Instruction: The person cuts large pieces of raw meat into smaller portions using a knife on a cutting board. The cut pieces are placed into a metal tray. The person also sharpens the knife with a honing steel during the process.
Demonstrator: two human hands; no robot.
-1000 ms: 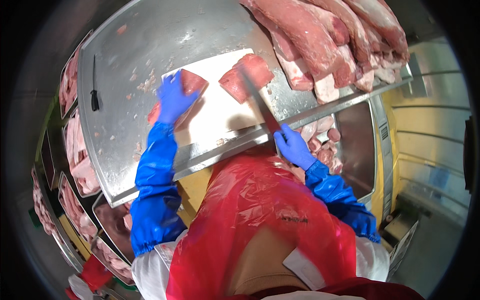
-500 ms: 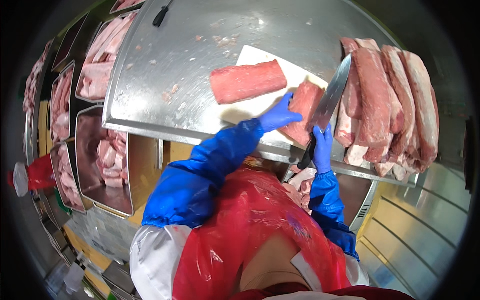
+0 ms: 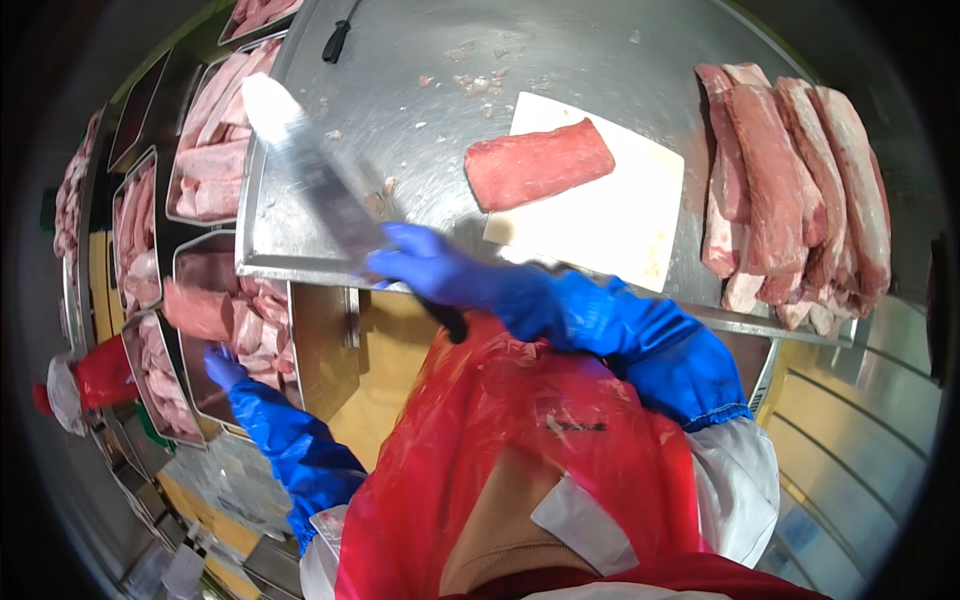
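Observation:
My right hand, in a blue glove, is closed round the dark handle of a large knife. The wide blade, blurred by motion, points up and left over the table's left edge. At the left, my gloved left hand is over a deep metal tray of meat, fingers stretched out. Just beyond its fingertips a cut piece of meat is at the tray's left side; the hand appears apart from it. Another trimmed meat piece lies across the left part of a white cutting board.
Several long meat strips are piled at the right of the metal table. A black-handled tool lies at the far left. More trays of meat stand along the left. A person in a red apron is at the far left.
My left hand has gone from the board to the left tray, and the smaller meat piece is now there. My right hand has swung the knife leftward across my body.

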